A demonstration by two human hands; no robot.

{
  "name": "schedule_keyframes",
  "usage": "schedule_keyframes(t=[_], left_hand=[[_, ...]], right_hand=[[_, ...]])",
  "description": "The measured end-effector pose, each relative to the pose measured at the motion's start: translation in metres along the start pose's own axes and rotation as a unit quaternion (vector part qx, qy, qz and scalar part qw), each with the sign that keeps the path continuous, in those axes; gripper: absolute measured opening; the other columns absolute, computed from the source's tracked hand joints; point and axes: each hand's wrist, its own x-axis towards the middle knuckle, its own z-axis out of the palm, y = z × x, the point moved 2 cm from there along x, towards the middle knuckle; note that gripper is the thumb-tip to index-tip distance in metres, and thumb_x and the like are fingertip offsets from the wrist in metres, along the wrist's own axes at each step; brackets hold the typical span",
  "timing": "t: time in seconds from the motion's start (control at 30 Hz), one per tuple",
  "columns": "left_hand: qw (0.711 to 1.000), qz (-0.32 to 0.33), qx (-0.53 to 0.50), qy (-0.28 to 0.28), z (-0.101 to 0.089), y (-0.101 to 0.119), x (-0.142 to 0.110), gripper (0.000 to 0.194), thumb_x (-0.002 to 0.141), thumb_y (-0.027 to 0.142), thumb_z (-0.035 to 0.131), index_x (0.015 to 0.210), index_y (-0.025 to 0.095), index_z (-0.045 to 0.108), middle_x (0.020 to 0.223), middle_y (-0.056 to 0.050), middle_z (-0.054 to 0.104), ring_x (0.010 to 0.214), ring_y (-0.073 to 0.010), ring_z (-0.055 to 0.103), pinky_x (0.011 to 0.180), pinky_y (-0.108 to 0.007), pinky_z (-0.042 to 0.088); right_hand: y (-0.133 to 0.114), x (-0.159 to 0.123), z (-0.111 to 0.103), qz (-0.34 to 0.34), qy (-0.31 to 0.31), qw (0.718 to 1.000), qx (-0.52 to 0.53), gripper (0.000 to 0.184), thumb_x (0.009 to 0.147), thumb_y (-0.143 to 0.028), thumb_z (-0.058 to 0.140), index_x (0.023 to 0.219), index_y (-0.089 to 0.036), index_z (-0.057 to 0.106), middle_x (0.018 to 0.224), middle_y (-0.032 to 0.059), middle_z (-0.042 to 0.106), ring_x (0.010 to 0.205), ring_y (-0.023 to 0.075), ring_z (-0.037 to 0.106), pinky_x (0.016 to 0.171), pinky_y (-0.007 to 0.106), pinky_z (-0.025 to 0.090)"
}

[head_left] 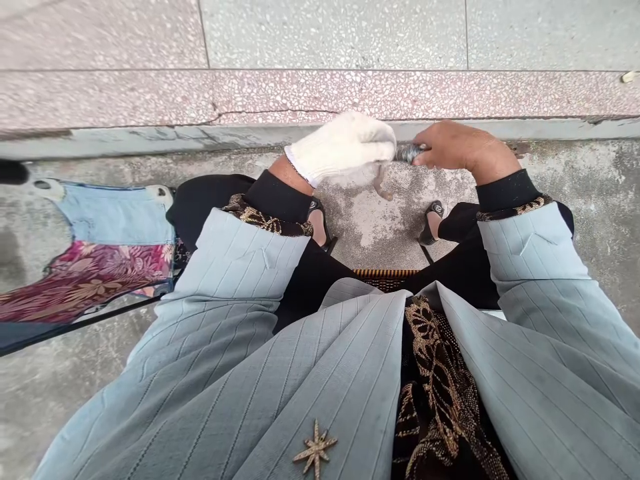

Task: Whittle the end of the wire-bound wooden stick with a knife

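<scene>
My left hand point(345, 145) wears a white cloth glove and is closed around one end of a small dark grey object point(409, 153). My right hand point(457, 145) is bare and grips the other end of the same object. Only a short stretch of it shows between the two hands, so I cannot tell what it is. Both hands are held out in front of my knees, above a grey concrete floor point(370, 220). A small brownish bit point(384, 192) hangs just below my gloved hand.
I sit with sandalled feet point(434, 220) on the concrete, wearing a light blue striped jacket. A pink speckled terrazzo step point(300, 93) runs across just beyond my hands. Patchwork cloth in blue and floral red point(95, 267) lies to my left.
</scene>
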Motion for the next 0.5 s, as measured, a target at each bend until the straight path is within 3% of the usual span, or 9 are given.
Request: schedule_keyframes(t=[0.13, 0.23, 0.33, 0.5], left_hand=[[0.996, -0.028, 0.05, 0.063, -0.01, -0.007, 0.004, 0.024, 0.085, 0.038, 0.048, 0.074, 0.023, 0.063, 0.068, -0.004, 0.055, 0.07, -0.0198, 0.049, 0.067, -0.036, 0.034], [0.996, -0.028, 0.056, 0.07, -0.008, -0.015, 0.011, 0.027, 0.087, 0.04, 0.047, 0.075, 0.024, 0.064, 0.067, -0.004, 0.055, 0.073, -0.0212, 0.05, 0.067, -0.035, 0.035], [0.996, -0.032, 0.058, 0.064, -0.001, -0.023, 0.019, 0.029, 0.09, 0.037, 0.047, 0.072, 0.021, 0.062, 0.065, -0.003, 0.052, 0.071, -0.0186, 0.048, 0.067, -0.034, 0.035], [0.994, -0.031, -0.084, 0.063, 0.015, -0.021, 0.019, 0.021, 0.092, 0.034, 0.053, 0.082, 0.018, 0.063, 0.075, -0.003, 0.06, 0.073, -0.0153, 0.052, 0.069, -0.031, 0.043]], right_hand=[[-0.01, -0.014, -0.001, -0.079, -0.144, 0.984, 0.073, 0.037, 0.086, -0.054, 0.072, 0.113, -0.029, 0.076, 0.075, -0.0003, 0.068, 0.078, 0.0209, 0.062, 0.072, 0.034, 0.042], [-0.018, -0.025, -0.009, -0.109, -0.181, 0.963, 0.169, 0.044, 0.088, -0.05, 0.073, 0.127, -0.03, 0.071, 0.075, -0.0031, 0.067, 0.072, 0.0163, 0.058, 0.069, 0.031, 0.043], [-0.021, -0.032, -0.019, -0.114, -0.147, 0.956, 0.228, 0.042, 0.086, -0.047, 0.074, 0.125, -0.03, 0.071, 0.076, -0.0026, 0.065, 0.066, 0.0153, 0.054, 0.064, 0.03, 0.043], [-0.022, -0.043, -0.029, -0.087, -0.007, 0.954, 0.287, 0.027, 0.085, -0.05, 0.073, 0.099, -0.028, 0.072, 0.075, 0.0016, 0.065, 0.066, 0.0184, 0.052, 0.06, 0.033, 0.039]])
